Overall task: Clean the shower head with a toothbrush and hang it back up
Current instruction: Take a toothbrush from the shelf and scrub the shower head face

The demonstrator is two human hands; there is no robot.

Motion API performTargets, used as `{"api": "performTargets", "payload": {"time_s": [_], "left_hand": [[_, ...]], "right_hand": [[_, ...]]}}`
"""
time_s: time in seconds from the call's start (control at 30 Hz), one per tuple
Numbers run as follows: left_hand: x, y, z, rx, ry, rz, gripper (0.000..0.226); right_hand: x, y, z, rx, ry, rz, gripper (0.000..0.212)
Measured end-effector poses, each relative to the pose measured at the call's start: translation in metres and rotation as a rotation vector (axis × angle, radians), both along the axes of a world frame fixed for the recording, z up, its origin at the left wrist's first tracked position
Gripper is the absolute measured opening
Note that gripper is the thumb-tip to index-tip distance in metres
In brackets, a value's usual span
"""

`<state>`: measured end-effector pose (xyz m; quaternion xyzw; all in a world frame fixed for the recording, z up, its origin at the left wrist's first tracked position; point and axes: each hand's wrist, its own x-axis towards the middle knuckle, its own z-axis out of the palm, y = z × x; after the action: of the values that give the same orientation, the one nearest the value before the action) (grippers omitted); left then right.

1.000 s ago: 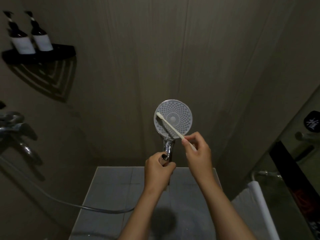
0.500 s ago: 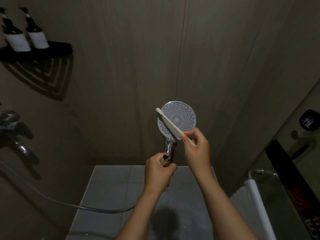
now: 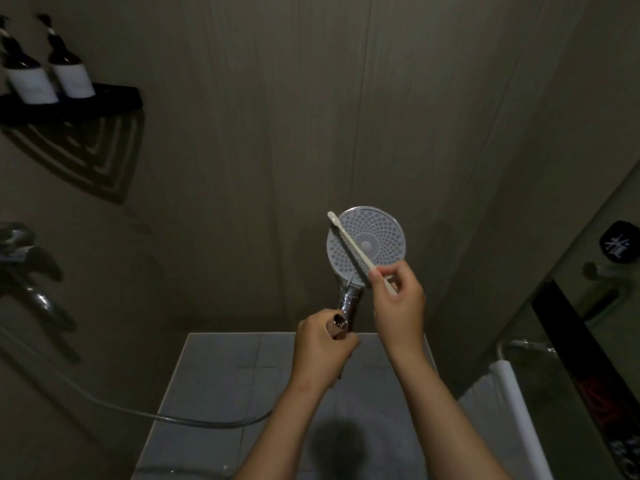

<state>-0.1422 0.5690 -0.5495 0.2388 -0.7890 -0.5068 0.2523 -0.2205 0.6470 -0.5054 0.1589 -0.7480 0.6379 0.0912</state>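
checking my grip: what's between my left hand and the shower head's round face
Only the bare chrome neck, seen in the head view, running from the left hand up to the round face.

Two bottles (image 3: 71, 76) stood on a shelf (image 3: 114, 98) far left of the left hand (image 3: 322, 344); a white towel (image 3: 512, 403) hung right of the right hand (image 3: 398, 306).

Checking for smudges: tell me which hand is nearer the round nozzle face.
Right. The right hand pinches the toothbrush at the lower-right edge of the nozzle face; the left hand grips the chrome handle lower down, apart from the face.
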Motion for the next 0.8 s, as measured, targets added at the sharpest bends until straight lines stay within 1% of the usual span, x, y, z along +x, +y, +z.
{"api": "performTargets", "payload": {"time_s": [0.1,0.2,0.33,0.47,0.63,0.8], "left_hand": [[0.0,0.003,-0.002,-0.005,-0.002,-0.007,0.012],[0.001,0.004,-0.001,0.053,0.002,-0.011,0.012],[0.0,-0.007,-0.001,0.117,0.024,0.033,0.025],[-0.002,-0.016,-0.003,0.116,0.044,0.057,0.022],[-0.003,-0.008,-0.002,0.088,0.058,0.032,0.027],[-0.002,-0.006,-0.001,0.109,0.062,0.018,0.034]], "right_hand": [[-0.005,-0.004,0.005,-0.002,0.016,-0.003,0.016],[-0.005,0.0,0.003,-0.023,0.025,-0.026,0.015],[-0.006,0.016,-0.006,-0.036,0.038,-0.037,0.017],[-0.009,0.02,-0.012,0.02,0.059,-0.009,0.02],[-0.02,0.01,-0.001,0.109,0.122,-0.06,0.019],[-0.028,0.002,0.011,0.113,0.14,-0.069,0.018]]}}
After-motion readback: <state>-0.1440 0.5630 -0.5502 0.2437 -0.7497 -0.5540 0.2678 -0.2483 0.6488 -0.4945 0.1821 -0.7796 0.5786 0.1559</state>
